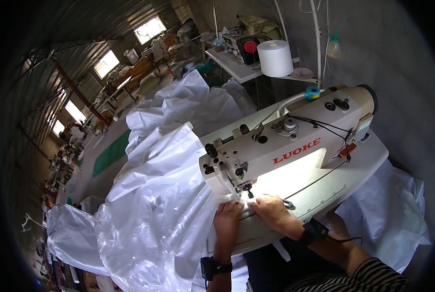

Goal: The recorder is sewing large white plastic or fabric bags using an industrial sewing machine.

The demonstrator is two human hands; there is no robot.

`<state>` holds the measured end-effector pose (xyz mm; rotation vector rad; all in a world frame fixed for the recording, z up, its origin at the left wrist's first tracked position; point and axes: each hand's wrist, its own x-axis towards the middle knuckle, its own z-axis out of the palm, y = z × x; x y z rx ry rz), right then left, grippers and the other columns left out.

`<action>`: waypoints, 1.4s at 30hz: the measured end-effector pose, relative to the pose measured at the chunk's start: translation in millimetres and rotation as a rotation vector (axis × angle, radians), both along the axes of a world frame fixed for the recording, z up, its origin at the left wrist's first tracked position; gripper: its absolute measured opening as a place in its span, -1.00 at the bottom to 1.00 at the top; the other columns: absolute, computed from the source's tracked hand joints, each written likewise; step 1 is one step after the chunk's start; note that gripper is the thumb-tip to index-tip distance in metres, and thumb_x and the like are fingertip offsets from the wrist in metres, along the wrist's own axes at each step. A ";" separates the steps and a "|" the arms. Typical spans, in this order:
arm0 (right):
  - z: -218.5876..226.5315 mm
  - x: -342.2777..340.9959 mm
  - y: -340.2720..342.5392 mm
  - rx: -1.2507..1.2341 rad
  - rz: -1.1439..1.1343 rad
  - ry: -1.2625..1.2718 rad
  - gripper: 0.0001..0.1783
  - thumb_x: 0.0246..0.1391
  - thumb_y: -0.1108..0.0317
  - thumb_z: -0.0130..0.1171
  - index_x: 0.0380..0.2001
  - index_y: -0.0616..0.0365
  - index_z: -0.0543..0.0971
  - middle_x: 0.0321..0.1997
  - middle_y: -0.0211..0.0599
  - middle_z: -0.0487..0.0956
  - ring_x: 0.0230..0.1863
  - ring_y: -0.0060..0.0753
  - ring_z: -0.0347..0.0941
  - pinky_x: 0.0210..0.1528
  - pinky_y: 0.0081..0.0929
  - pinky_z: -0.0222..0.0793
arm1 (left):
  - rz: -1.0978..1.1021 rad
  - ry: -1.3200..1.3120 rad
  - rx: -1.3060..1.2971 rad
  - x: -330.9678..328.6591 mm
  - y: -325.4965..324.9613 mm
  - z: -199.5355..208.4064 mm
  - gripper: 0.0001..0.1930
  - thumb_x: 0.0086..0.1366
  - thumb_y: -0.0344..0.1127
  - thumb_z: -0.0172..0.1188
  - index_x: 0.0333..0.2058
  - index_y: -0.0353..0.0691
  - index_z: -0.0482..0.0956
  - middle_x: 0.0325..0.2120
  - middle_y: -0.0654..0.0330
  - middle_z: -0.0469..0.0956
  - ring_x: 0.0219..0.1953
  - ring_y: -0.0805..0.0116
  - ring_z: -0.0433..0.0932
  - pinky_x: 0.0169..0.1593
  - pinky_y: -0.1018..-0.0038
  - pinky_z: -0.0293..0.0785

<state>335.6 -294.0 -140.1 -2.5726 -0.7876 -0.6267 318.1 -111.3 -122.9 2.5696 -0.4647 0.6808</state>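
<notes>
A white industrial sewing machine (295, 146) stands in front of me, its lamp lighting the needle area (249, 191). Just in front of the needle, my left hand (228, 217) has its fingers bent and pressed on the edge of a large, shiny white sheet (149, 214). Close beside it, my right hand (274, 212) is closed, thumb and fingers pinched at the sheet's edge by the presser foot. The fingertips partly hide the material there. The bulk of the sheet lies crumpled to the left of the machine head.
White thread cone (275, 58) stands behind the machine. More white sheeting (385, 214) hangs off the table at the right. A small dark metal piece (288, 204) lies by my right hand. Farther left is a long worktable with a green piece (111, 153).
</notes>
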 end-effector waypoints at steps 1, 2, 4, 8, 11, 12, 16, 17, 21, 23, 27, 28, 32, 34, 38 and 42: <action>0.3 0.2 0.6 -0.012 0.013 -0.003 -0.92 0.06 0.29 0.13 -0.35 -0.08 0.56 -0.43 -0.47 0.50 -0.35 -0.36 0.54 -0.32 -0.33 0.43 | -0.020 -0.027 0.027 -0.2 2.3 1.2 -0.75 0.05 -0.52 0.22 -0.26 -0.17 0.72 -0.19 0.15 0.64 -0.16 0.12 0.59 -0.05 0.29 0.53; 0.4 1.1 1.4 -0.004 0.019 -0.063 -0.91 0.06 0.29 0.14 -0.33 -0.08 0.58 -0.44 -0.47 0.50 -0.35 -0.36 0.54 -0.32 -0.33 0.43 | -0.027 0.005 0.026 0.1 4.3 2.0 -0.75 0.05 -0.52 0.22 -0.26 -0.17 0.72 -0.19 0.15 0.64 -0.16 0.12 0.59 -0.05 0.29 0.53; 0.1 4.5 3.8 -0.039 0.018 0.010 -0.90 0.07 0.28 0.14 -0.33 -0.08 0.59 -0.43 -0.45 0.52 -0.35 -0.35 0.55 -0.32 -0.33 0.44 | -0.037 0.010 0.023 1.7 7.3 2.9 -0.74 0.05 -0.53 0.21 -0.26 -0.20 0.72 -0.19 0.14 0.66 -0.15 0.11 0.59 -0.04 0.28 0.53; -0.7 12.9 8.2 -0.054 0.032 0.063 -0.89 0.11 0.29 0.12 -0.33 -0.06 0.61 -0.40 -0.42 0.56 -0.32 -0.32 0.59 -0.31 -0.31 0.45 | -0.034 0.041 -0.045 9.4 9.7 2.4 -0.74 0.05 -0.55 0.20 -0.25 -0.21 0.71 -0.19 0.14 0.66 -0.16 0.10 0.59 -0.04 0.30 0.54; 1.0 16.7 9.0 -0.142 0.013 0.103 -0.81 0.22 0.25 0.05 -0.16 -0.10 0.60 -0.32 -0.44 0.57 -0.29 -0.35 0.60 -0.33 -0.35 0.49 | -0.034 0.030 -0.047 16.3 10.2 0.1 -0.73 0.05 -0.56 0.19 -0.24 -0.22 0.71 -0.19 0.14 0.66 -0.15 0.09 0.59 -0.04 0.31 0.54; 2.0 17.3 8.9 -0.142 0.012 0.159 -0.81 0.22 0.25 0.05 -0.16 -0.10 0.60 -0.32 -0.44 0.57 -0.29 -0.35 0.60 -0.33 -0.35 0.49 | -0.035 0.013 -0.042 18.2 10.3 -1.0 -0.72 0.06 -0.56 0.18 -0.24 -0.22 0.71 -0.19 0.14 0.67 -0.14 0.09 0.59 -0.03 0.31 0.53; 4.8 18.0 8.2 -0.129 0.011 0.145 -0.87 0.17 0.28 0.07 -0.27 -0.05 0.60 -0.33 -0.42 0.58 -0.29 -0.34 0.61 -0.32 -0.31 0.48 | 0.014 -0.007 0.012 22.7 11.4 -6.8 -0.70 0.06 -0.56 0.17 -0.22 -0.23 0.71 -0.19 0.14 0.67 -0.12 0.10 0.58 -0.01 0.32 0.52; 4.5 18.2 8.2 -0.089 0.007 0.049 -0.89 0.13 0.28 0.11 -0.34 -0.03 0.60 -0.35 -0.41 0.59 -0.31 -0.35 0.61 -0.31 -0.29 0.46 | 0.009 -0.011 -0.006 23.2 11.8 -8.3 -0.70 0.06 -0.56 0.17 -0.22 -0.23 0.71 -0.19 0.14 0.67 -0.12 0.10 0.58 -0.01 0.32 0.52; -0.9 20.0 9.7 -0.133 -0.016 0.115 -0.91 0.11 0.28 0.12 -0.37 -0.05 0.60 -0.34 -0.42 0.59 -0.32 -0.37 0.61 -0.32 -0.30 0.46 | 0.013 0.006 -0.034 25.5 11.8 -12.2 -0.67 0.04 -0.56 0.15 -0.20 -0.21 0.72 -0.20 0.14 0.67 -0.14 0.10 0.58 -0.01 0.32 0.52; -4.1 21.8 11.1 -0.227 -0.029 0.089 -0.81 0.20 0.31 0.04 -0.12 -0.09 0.53 -0.31 -0.47 0.58 -0.30 -0.39 0.61 -0.37 -0.34 0.48 | 0.017 -0.032 -0.036 26.4 10.8 -12.3 -0.66 0.03 -0.57 0.14 -0.19 -0.20 0.72 -0.21 0.14 0.67 -0.15 0.09 0.57 -0.02 0.32 0.52; -7.8 27.0 14.2 -0.267 -0.048 0.150 -0.83 0.21 0.29 0.05 -0.15 -0.08 0.55 -0.30 -0.49 0.59 -0.32 -0.40 0.61 -0.39 -0.34 0.47 | 0.055 -0.004 0.000 27.6 8.5 -13.8 -0.64 0.03 -0.57 0.13 -0.18 -0.18 0.72 -0.25 0.15 0.66 -0.15 0.09 0.56 -0.03 0.31 0.52; -8.0 27.4 14.7 -0.264 -0.048 0.147 -0.84 0.21 0.27 0.05 -0.17 -0.07 0.56 -0.30 -0.48 0.60 -0.33 -0.40 0.61 -0.41 -0.34 0.46 | 0.075 -0.019 -0.001 27.4 8.5 -15.0 -0.64 0.03 -0.56 0.12 -0.18 -0.18 0.72 -0.26 0.15 0.65 -0.15 0.09 0.56 -0.04 0.31 0.52; -6.7 23.0 14.3 -0.221 -0.071 0.048 -0.84 0.23 0.21 0.07 -0.23 -0.05 0.59 -0.35 -0.44 0.58 -0.36 -0.39 0.58 -0.40 -0.34 0.43 | 0.069 -0.005 -0.031 27.2 10.6 -21.2 -0.65 0.04 -0.56 0.12 -0.20 -0.17 0.73 -0.25 0.15 0.65 -0.13 0.09 0.55 -0.03 0.32 0.52; -3.6 16.8 11.1 -0.166 -0.049 0.033 -0.84 0.22 0.21 0.08 -0.25 -0.05 0.60 -0.38 -0.43 0.56 -0.38 -0.38 0.56 -0.38 -0.32 0.41 | 0.064 -0.010 0.006 25.4 10.6 -20.7 -0.63 0.09 -0.52 0.11 -0.11 -0.16 0.68 -0.11 0.22 0.62 -0.06 0.12 0.54 0.02 0.32 0.50; 11.0 1.9 -5.9 -0.037 -0.023 -0.126 -0.94 0.09 0.30 0.18 -0.37 -0.06 0.62 -0.53 -0.47 0.45 -0.44 -0.39 0.49 -0.36 -0.33 0.39 | 0.152 0.054 0.222 1.0 1.0 -0.5 -0.57 0.19 -0.47 0.12 0.07 -0.12 0.57 0.14 0.19 0.49 0.11 0.17 0.48 0.13 0.26 0.44; 32.0 -20.0 -32.7 0.111 0.022 -0.087 -0.91 0.13 0.32 0.20 -0.31 -0.03 0.64 -0.51 -0.39 0.48 -0.48 -0.30 0.50 -0.38 -0.30 0.41 | 0.086 0.123 0.033 -61.1 -2.5 40.6 -0.55 0.17 -0.39 0.20 0.09 -0.07 0.56 0.18 0.19 0.45 0.22 0.15 0.40 0.22 0.21 0.36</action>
